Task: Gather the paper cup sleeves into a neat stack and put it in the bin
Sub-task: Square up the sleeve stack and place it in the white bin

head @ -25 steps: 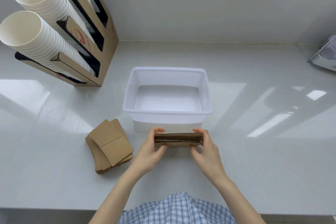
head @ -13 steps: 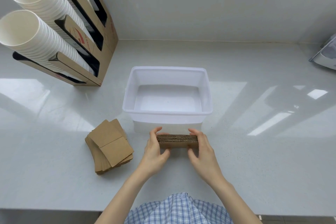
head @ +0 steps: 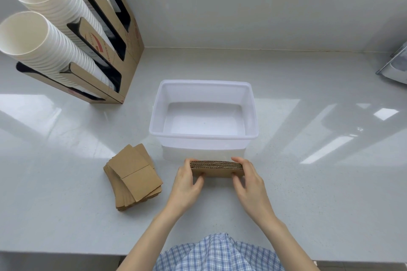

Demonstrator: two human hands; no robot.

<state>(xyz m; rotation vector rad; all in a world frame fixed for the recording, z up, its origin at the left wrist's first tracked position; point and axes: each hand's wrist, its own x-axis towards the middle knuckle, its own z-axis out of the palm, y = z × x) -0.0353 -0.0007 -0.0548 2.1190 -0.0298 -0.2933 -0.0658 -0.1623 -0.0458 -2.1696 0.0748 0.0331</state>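
- The white countertop (head: 308, 182) fills most of the frame; its near edge runs along the bottom, and a grey object (head: 396, 68) at the right edge is cut off, so what it is cannot be told.
- The cardboard cup dispenser (head: 123, 50) in the upper left holds 2 fully visible columns of white paper cups (head: 50, 35), tilted toward the camera; a 3rd column is cut by the top edge.
- The translucent white bin (head: 204, 136) sits at centre frame, nothing inside it; its lower front wall is partly hidden behind the held stack.
- A loose pile of flat brown cup sleeves (head: 134, 176) lies left of centre, fanned and uneven, well apart from the hands.
- The stack of sleeves (head: 217, 168) stands on edge just in front of the bin, long axis running left to right across the frame, corrugated top edges facing up.
- The left hand (head: 187, 182) clamps the stack's left end and the right hand (head: 248, 182) its right end, thumbs on the near face, fingers curled over the far side and hidden there.
- Whether the stack's lower edge touches the counter cannot be told.
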